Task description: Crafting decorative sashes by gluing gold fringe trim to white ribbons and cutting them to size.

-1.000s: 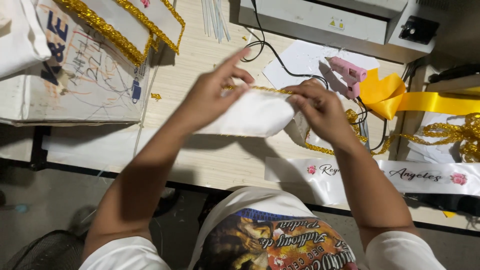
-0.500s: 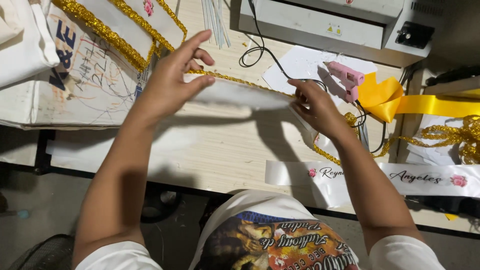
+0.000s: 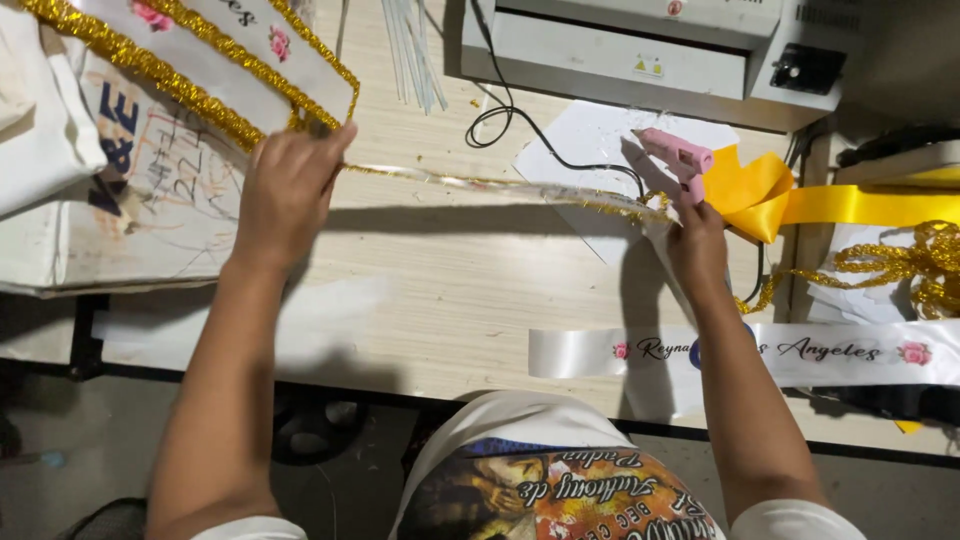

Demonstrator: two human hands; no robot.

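A white satin sash with gold glitter trim is stretched taut above the wooden table, seen edge-on. My left hand pinches its left end near a finished gold-trimmed sash at the top left. My right hand grips the other end, just below a pink glue gun. From my right hand the sash hangs down toward the table.
A printed white ribbon lies along the table's front edge. A yellow ribbon and loose gold trim sit at the right. A grey machine with a black cable stands at the back. Clear glue sticks lie at top centre. White sheets cover the left.
My hands have moved apart, the left far to the left, pulling the bunched sash out into a long straight strip.
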